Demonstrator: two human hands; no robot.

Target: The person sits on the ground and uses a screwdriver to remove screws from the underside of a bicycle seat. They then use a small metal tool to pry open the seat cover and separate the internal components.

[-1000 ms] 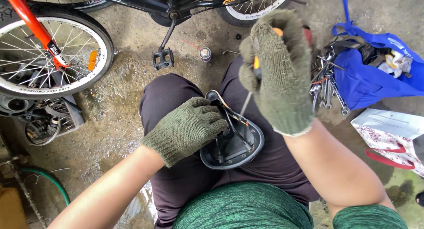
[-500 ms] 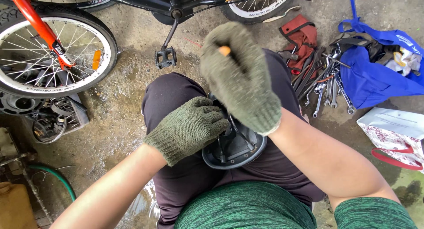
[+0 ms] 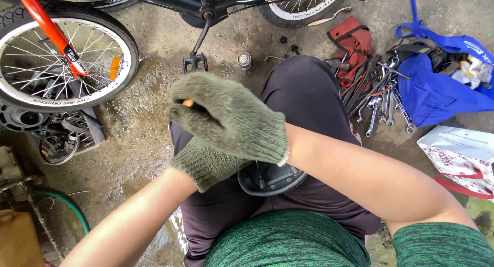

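right hand [image 3: 231, 117] gloved, gripping orange-handled tool [image 3: 188, 102] | left hand [image 3: 206, 164] on saddle [image 3: 270, 178] | lap

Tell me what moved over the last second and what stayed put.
The gloved right hand, closed on an orange-handled tool, swung from the upper right across to the left and now covers the left hand. The left hand stayed on the black saddle in the lap. The bicycle wheel and wrenches lie unchanged.
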